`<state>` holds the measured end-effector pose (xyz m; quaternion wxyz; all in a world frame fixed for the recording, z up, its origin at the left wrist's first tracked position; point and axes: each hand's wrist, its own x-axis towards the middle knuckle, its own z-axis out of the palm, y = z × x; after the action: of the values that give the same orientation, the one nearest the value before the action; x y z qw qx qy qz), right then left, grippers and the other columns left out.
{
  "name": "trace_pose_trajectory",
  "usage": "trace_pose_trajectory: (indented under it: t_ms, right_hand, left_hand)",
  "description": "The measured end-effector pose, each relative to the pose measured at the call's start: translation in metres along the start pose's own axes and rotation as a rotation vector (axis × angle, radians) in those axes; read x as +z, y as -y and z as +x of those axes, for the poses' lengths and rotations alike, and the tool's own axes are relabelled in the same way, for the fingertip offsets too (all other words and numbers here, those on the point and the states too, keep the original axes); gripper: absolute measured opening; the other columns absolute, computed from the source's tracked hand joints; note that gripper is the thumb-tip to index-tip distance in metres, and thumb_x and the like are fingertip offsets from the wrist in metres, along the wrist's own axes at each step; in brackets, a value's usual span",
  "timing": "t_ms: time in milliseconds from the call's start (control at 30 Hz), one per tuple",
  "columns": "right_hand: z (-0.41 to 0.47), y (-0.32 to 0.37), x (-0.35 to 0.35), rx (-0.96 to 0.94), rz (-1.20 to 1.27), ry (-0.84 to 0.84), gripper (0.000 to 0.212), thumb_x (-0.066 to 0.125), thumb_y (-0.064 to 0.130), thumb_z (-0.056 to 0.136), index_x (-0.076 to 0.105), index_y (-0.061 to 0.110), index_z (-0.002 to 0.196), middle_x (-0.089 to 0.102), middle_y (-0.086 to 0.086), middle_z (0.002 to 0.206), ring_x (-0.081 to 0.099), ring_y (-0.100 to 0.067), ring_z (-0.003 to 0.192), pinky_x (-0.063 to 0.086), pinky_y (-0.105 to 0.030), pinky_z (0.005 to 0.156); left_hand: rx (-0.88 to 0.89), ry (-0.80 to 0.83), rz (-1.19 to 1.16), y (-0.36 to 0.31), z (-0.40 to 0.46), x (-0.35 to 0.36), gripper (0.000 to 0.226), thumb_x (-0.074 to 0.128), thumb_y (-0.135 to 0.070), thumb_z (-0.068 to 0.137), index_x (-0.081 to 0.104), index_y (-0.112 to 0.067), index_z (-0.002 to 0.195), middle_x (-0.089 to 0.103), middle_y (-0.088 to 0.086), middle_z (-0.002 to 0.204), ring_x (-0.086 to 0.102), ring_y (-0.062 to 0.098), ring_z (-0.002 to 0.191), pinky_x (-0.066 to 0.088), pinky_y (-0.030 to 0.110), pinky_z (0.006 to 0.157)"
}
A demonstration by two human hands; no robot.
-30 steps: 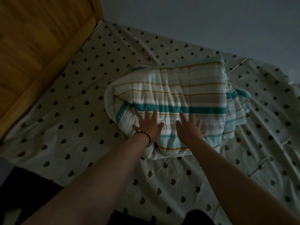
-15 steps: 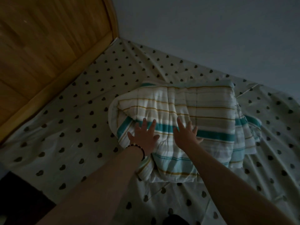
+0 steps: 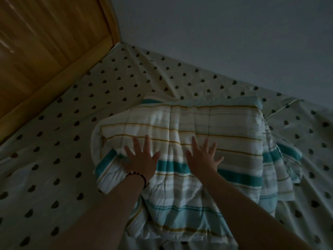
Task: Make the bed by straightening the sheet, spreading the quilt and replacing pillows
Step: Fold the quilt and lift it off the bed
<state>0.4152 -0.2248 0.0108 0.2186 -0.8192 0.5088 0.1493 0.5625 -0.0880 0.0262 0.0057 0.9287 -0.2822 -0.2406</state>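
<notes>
quilt (image 3: 189, 141) folded, mid-bed on dotted sheet (image 3: 59, 141), long axis left-right | I see left hand (image 3: 142, 159), right hand (image 3: 202, 158) flat, fingers spread, on its near half | unfolding runs far from both hands

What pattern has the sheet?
Pale cream sheet with small dark heart-like spots, seen in the head view.

Single head-worn view, angled down and forward, close over the bed (image 3: 54, 159) toward its wall-side corner.
</notes>
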Motion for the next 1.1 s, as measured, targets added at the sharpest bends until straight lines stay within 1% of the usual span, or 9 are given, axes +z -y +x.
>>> trace_pose_trajectory:
  t_ms: [100,300,534,701,767,834,934,1034,1101]
  right_hand:
    - [0.039,-0.042,-0.010,0.105,-0.045,-0.088,0.067,0.019,0.067,0.097,-0.013,0.046,0.153,-0.024,-0.007,0.163,-0.022,-0.042,0.147,0.004,-0.077,0.109]
    - [0.088,-0.113,-0.025,0.198,-0.114,-0.233,0.081,0.028,0.066,0.096,-0.017,0.034,0.154,-0.030,-0.011,0.160,-0.023,-0.041,0.146,0.003,-0.075,0.111]
    - [0.115,-0.147,-0.042,0.196,-0.073,-0.325,0.085,0.032,0.068,0.094,-0.022,0.037,0.152,-0.027,-0.015,0.160,-0.020,-0.041,0.148,0.002,-0.069,0.115]
    - [0.120,-0.161,-0.041,0.256,0.059,-0.346,0.095,0.035,0.078,0.087,-0.020,0.037,0.153,-0.024,-0.014,0.162,-0.016,-0.038,0.150,0.006,-0.067,0.116]
    - [0.121,-0.169,-0.039,0.312,0.112,-0.337,0.102,0.037,0.083,0.082,-0.021,0.037,0.152,-0.022,-0.015,0.162,-0.014,-0.038,0.150,0.007,-0.068,0.114]
    - [0.124,-0.179,-0.033,0.392,0.202,-0.312,0.114,0.041,0.090,0.073,-0.023,0.036,0.151,-0.020,-0.017,0.162,-0.013,-0.040,0.149,0.007,-0.070,0.113]
    - [0.126,-0.186,-0.024,0.459,0.231,-0.254,0.129,0.043,0.098,0.059,-0.026,0.038,0.149,-0.019,-0.018,0.162,-0.013,-0.042,0.149,0.006,-0.074,0.111]
    - [0.132,-0.192,-0.010,0.471,0.195,-0.209,0.134,0.047,0.100,0.051,-0.032,0.044,0.145,-0.022,-0.017,0.162,-0.015,-0.044,0.148,0.006,-0.076,0.110]
    - [0.134,-0.195,-0.004,0.493,0.198,-0.198,0.139,0.052,0.098,0.049,-0.034,0.044,0.144,-0.023,-0.018,0.161,-0.018,-0.044,0.147,0.005,-0.076,0.109]
  left_hand:
    - [-0.095,-0.028,-0.032,-0.006,0.030,0.010,0.082,0.019,-0.075,0.088,-0.027,-0.038,0.146,-0.029,0.005,0.157,-0.012,0.043,0.145,0.011,0.066,0.113]
    - [-0.245,-0.048,0.004,-0.008,0.079,0.038,0.095,0.020,-0.085,0.078,-0.008,-0.032,0.152,-0.014,0.012,0.160,-0.014,0.050,0.141,0.008,0.075,0.106]
    - [-0.110,0.037,-0.001,-0.040,0.089,0.066,0.091,0.022,-0.093,0.069,-0.007,-0.053,0.145,-0.009,-0.002,0.161,-0.007,0.049,0.142,0.010,0.078,0.103]
    - [0.006,0.196,0.094,-0.056,0.105,0.097,0.085,0.008,-0.095,0.067,-0.013,-0.059,0.141,-0.018,-0.010,0.159,-0.007,0.044,0.144,0.009,0.075,0.105]
    - [0.043,0.146,0.068,-0.052,0.113,0.106,0.074,-0.003,-0.086,0.076,-0.008,-0.057,0.144,-0.016,-0.010,0.160,-0.005,0.041,0.145,0.006,0.077,0.103]
    - [0.033,-0.013,-0.079,-0.045,0.118,0.113,0.065,0.003,-0.072,0.088,-0.005,-0.049,0.148,-0.007,-0.002,0.162,0.000,0.039,0.146,0.010,0.073,0.107]
    - [-0.076,-0.238,-0.158,-0.037,0.114,0.112,0.087,0.024,-0.074,0.087,-0.006,-0.028,0.154,-0.009,0.016,0.160,-0.002,0.036,0.147,0.018,0.066,0.111]
    - [-0.213,-0.270,-0.163,-0.038,0.119,0.118,0.129,0.039,-0.093,0.063,-0.012,-0.015,0.152,-0.022,0.017,0.158,-0.009,0.032,0.147,0.013,0.068,0.111]
    - [-0.266,-0.238,-0.147,-0.042,0.126,0.117,0.140,0.045,-0.097,0.052,-0.011,-0.017,0.152,-0.020,0.017,0.158,-0.012,0.032,0.147,0.013,0.072,0.108]
